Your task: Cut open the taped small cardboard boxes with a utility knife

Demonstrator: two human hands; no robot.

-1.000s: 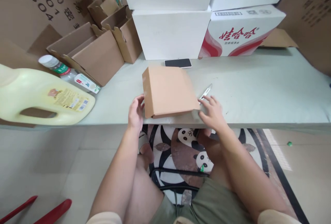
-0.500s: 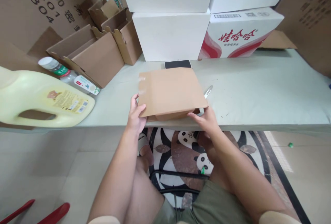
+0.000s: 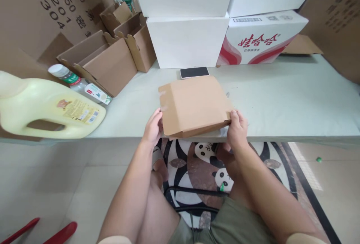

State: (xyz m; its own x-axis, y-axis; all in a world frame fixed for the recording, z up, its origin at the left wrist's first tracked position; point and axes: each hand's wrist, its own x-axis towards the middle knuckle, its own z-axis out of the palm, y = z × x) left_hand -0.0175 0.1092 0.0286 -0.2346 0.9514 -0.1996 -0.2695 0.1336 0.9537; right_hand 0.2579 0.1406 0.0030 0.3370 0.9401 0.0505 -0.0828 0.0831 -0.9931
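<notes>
A flat brown cardboard box (image 3: pixel 198 103) lies at the table's front edge, slightly tilted, its top panel facing up and its left flap bent down. My right hand (image 3: pixel 237 128) pinches its front right corner, thumb on top. At the left side, my left hand (image 3: pixel 153 128) grips the flap's edge, with the fingertips partly hidden behind the cardboard. Just beyond the box rests a dark-screened phone (image 3: pixel 194 72) with a white rim. A small shiny tip (image 3: pixel 228 94) shows past the right edge; the rest of it is covered.
Open cardboard boxes (image 3: pixel 111 67) stand at the left, beside a clear bottle (image 3: pixel 80 82) and a pale yellow jug (image 3: pixel 53 103). White cartons (image 3: pixel 188 43) are stacked at the back, with a red-lettered carton (image 3: pixel 260 41) to the right. A green cloth covers the table (image 3: pixel 295 97).
The cardboard box has shifted right and turned a little, its left flap now bent down. My right hand has closed on the corner, and more of the phone shows.
</notes>
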